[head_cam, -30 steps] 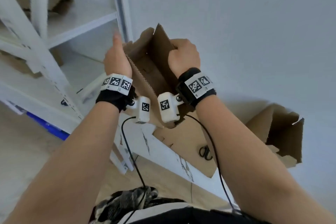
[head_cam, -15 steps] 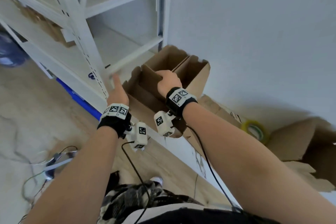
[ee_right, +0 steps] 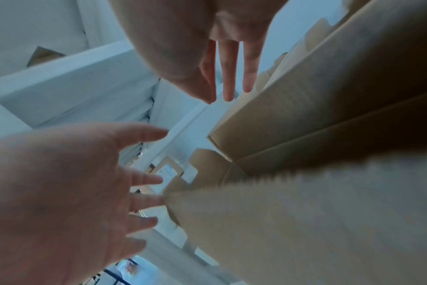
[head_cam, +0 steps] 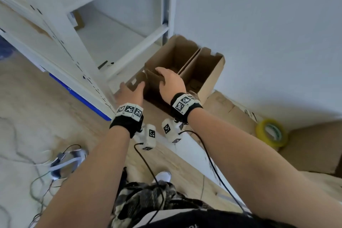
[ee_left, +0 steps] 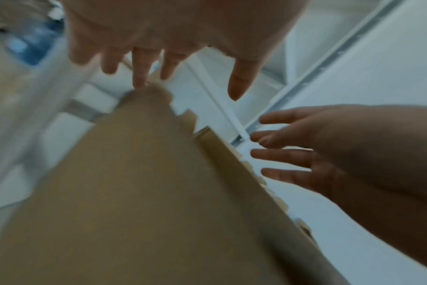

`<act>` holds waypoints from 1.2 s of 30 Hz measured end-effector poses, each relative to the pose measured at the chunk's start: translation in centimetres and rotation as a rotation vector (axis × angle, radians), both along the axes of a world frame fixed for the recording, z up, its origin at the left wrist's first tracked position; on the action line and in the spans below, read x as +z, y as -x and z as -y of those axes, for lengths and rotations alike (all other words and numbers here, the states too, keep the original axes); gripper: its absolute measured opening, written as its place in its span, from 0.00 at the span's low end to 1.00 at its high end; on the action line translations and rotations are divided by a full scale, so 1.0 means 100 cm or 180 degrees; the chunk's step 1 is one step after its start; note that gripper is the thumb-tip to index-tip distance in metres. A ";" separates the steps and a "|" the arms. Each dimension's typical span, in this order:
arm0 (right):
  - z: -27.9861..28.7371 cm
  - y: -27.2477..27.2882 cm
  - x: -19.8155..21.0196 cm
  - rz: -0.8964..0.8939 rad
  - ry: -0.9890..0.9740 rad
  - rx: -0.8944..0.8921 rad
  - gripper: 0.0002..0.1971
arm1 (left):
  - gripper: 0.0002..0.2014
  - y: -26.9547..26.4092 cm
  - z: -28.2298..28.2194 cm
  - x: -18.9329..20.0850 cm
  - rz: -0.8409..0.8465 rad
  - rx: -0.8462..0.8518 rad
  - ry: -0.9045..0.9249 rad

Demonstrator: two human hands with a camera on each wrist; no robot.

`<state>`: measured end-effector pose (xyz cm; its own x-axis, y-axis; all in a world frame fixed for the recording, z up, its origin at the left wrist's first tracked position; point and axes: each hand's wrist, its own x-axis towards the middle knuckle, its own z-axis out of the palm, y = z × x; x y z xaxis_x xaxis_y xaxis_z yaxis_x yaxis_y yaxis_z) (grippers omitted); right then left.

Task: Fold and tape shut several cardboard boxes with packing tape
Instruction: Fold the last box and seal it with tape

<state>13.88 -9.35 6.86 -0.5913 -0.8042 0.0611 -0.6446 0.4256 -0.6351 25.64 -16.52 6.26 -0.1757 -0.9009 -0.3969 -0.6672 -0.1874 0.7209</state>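
Half a second ago my right hand (head_cam: 171,84) gripped the box (head_cam: 185,72) wall; now I see its fingers (ee_left: 280,154) straight and spread, palm over the near wall. My left hand (head_cam: 130,92) has opened too, fingers (ee_right: 144,200) splayed, one tip touching a notched flap (head_cam: 136,80). The box sits open-topped on the floor against the wall, just beside the white shelf (head_cam: 103,29), its long axis running away from me toward the right. It is plain brown corrugated cardboard, with an upright divider inside. A yellow tape roll (head_cam: 272,132) lies on flat cardboard (head_cam: 231,111) to the right.
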 end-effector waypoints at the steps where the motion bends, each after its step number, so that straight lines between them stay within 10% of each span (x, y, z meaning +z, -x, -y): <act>1: -0.003 0.002 0.002 0.0021 0.0081 -0.0056 0.24 | 0.43 0.006 -0.001 0.004 0.0149 -0.0129 0.0170; 8: -0.064 0.037 0.025 0.0224 0.0884 -0.0979 0.21 | 0.37 0.068 -0.039 0.057 0.0006 -0.0994 0.1114; 16: -0.196 0.097 0.013 0.0471 0.1203 -0.2497 0.22 | 0.29 0.142 -0.135 0.059 -0.0510 -0.2348 0.0618; 23: -0.297 0.108 -0.060 0.1199 0.0321 -0.3481 0.23 | 0.28 0.193 -0.186 -0.002 -0.0050 -0.2999 -0.0006; 36: -0.312 0.091 -0.191 0.1639 -0.1439 -0.3381 0.21 | 0.45 0.241 -0.177 -0.149 0.1566 -0.3005 -0.0289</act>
<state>4.73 21.81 -12.22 -0.8303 0.1914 -0.5234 0.4253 0.8245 -0.3732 1.50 1.21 -8.67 -0.5891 -0.4473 -0.6730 -0.7841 0.5178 0.3421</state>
